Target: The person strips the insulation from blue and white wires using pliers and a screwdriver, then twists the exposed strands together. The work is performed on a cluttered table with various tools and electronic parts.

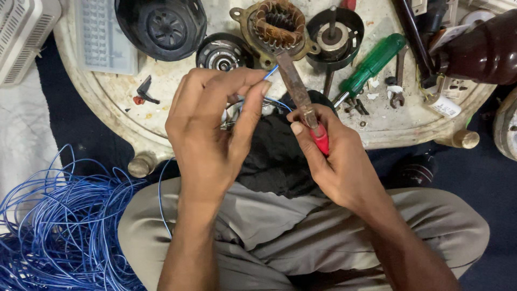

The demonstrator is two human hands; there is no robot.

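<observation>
My left hand point(212, 126) pinches the end of a thin blue wire point(272, 71) between thumb and fingers, just below a motor stator with copper windings point(277, 27). My right hand point(334, 156) grips a rusty tool with a red handle point(301, 97), probably pliers, whose tip points up toward the stator. Both hands hover over a black cloth point(274, 156) on my lap, at the near edge of a round white table point(129, 118). More blue wire loops behind my left fingers.
A tangle of blue wire point(59, 221) lies at the lower left. On the table are a black fan housing point(161, 27), a round motor part point(223, 54), a black cup with a shaft point(334, 37), a green-handled screwdriver point(371, 64), a small wrench point(398, 81) and a brown bottle point(479, 51).
</observation>
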